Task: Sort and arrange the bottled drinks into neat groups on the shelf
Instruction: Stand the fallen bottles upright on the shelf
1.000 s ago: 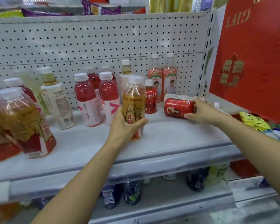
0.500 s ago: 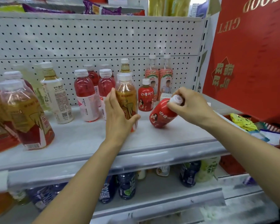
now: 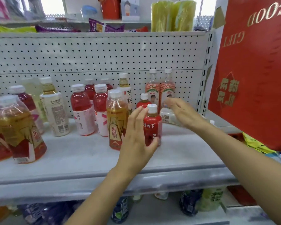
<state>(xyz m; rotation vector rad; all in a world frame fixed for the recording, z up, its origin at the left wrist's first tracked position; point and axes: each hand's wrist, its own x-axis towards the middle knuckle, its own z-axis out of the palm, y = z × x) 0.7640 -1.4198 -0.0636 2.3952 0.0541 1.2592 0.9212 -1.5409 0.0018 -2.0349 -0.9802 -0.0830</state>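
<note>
A small red bottle [image 3: 152,125] with a white cap stands upright on the white shelf [image 3: 88,159], just right of an amber bottle [image 3: 115,120] with a red and gold label. My left hand [image 3: 136,140] cups the red bottle, thumb on its front and fingers along its left side. Blurred and with its fingers spread, my right hand [image 3: 182,111] hovers behind and to the right, above a white bottle lying on its side [image 3: 168,117]. A second small red bottle [image 3: 143,101] stands behind the first. Two tall red-patterned bottles [image 3: 152,90] stand at the pegboard.
Pink-red bottles [image 3: 83,111], a white-labelled tea bottle [image 3: 55,109] and large amber bottles [image 3: 18,127] stand to the left. A big red gift box [image 3: 253,78] closes off the right side. Dark bottles [image 3: 120,210] fill the shelf below. Snack packs lie on the shelf above.
My right hand stood the red bottle upright beside the amber one, let go and moved back right. My left hand left the amber bottle and closed around the red one.
</note>
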